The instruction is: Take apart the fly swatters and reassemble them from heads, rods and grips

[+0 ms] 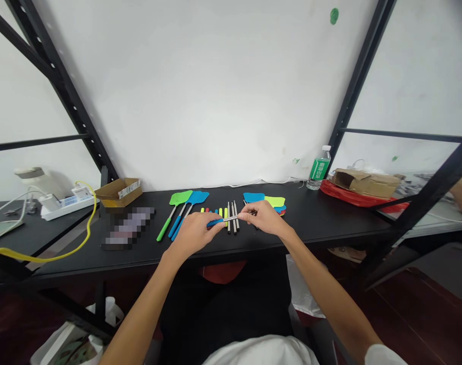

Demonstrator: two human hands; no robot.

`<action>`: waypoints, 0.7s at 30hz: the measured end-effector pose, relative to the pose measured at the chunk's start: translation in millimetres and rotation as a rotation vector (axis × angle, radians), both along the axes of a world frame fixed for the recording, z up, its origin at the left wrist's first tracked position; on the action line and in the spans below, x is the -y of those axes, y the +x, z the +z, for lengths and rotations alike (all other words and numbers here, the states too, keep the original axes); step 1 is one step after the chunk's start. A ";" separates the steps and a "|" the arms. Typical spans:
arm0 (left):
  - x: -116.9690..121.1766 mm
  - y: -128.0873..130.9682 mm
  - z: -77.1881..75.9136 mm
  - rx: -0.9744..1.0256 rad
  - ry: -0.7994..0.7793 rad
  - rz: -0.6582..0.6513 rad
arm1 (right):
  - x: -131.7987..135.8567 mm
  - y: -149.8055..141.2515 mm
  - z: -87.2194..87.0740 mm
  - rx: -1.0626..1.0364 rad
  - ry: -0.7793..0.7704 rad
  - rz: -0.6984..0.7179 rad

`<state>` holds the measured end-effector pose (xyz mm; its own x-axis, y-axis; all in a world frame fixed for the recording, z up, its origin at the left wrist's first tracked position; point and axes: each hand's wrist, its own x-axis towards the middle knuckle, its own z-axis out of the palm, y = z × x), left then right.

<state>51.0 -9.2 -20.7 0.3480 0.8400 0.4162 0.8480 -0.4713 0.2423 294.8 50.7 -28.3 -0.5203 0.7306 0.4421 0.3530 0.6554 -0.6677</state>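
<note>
Holding a blue handle (215,222) and metal rod (231,218) in line over the counter (325,215): left grip (196,230) closed on the handle, right grip (262,215) on the rod. Three swatters (181,197) look whole; spare rods (234,226) and flat heads (275,202) lie loose. Partway through, I'd judge.

3 swatters w/ handles (181,197) (1 grn, 2 blue), 1 water btl (318,171); 2 cardboard boxes (368,182)
</note>
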 end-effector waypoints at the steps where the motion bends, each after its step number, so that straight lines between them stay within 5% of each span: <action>1: 0.3 0.5 0.1 -0.016 0.006 0.005 | 0.7 -0.3 0.1 0.016 0.012 -0.007; 14: 0.5 -4.8 -0.5 -0.032 -0.002 0.064 | -5.5 -0.4 -5.1 0.050 0.030 0.034; 21: 0.7 -6.3 4.2 -0.002 -0.028 0.105 | -37.1 59.2 -5.3 0.166 0.033 -0.298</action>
<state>44.7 -9.9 -16.5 0.2583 0.8833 0.3912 0.8926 -0.3731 0.2530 354.0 87.8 -33.5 -0.3531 0.8479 0.3955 0.6344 0.5277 -0.5649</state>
